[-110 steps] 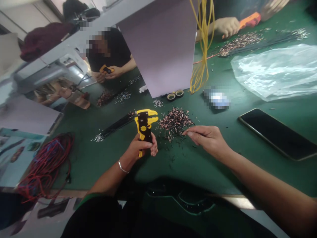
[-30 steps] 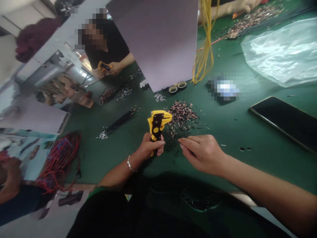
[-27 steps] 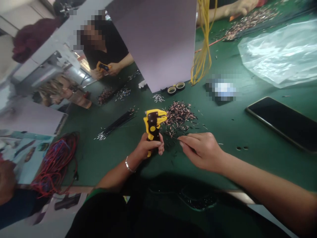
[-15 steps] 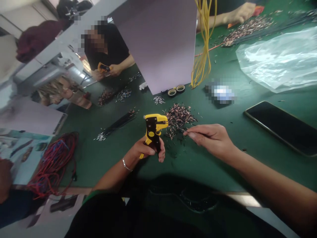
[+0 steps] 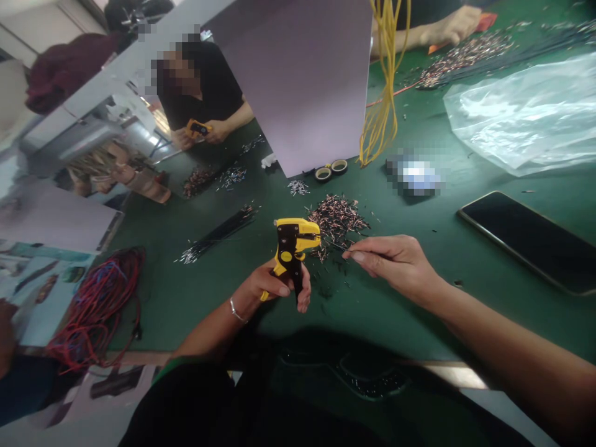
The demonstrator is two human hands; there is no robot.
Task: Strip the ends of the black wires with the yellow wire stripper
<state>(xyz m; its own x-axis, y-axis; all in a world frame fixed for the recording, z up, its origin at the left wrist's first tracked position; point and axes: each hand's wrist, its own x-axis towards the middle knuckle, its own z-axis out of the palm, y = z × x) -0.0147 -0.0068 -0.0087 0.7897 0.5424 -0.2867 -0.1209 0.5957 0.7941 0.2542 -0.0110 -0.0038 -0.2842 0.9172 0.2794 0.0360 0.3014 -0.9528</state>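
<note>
My left hand (image 5: pixel 279 285) is wrapped round the handles of a yellow and black wire stripper (image 5: pixel 287 248), held upright with its jaws facing right. Between thumb and fingers, my right hand (image 5: pixel 391 261) pinches a thin dark wire (image 5: pixel 347 251), which points left toward the jaws. Whether the wire's tip sits inside the jaws I cannot tell. Just behind the tool lies a heap of short dark and copper-coloured wire scraps (image 5: pixel 339 217). To the left, a bundle of black wires (image 5: pixel 218 233) with silvery ends rests on the green table (image 5: pixel 400 329).
A phone (image 5: pixel 531 239) lies at right, a clear plastic bag (image 5: pixel 521 118) behind it. Two tape rolls (image 5: pixel 331 169) sit by a pale upright panel (image 5: pixel 307 81) hung with yellow wires (image 5: pixel 382 81). Red wires (image 5: pixel 105 304) lie at left. Co-workers' hands (image 5: pixel 198 133) show across the table.
The wire stripper and my left hand have shifted slightly right and down. My right hand has edged a little left with the wire, narrowing the gap between them.
</note>
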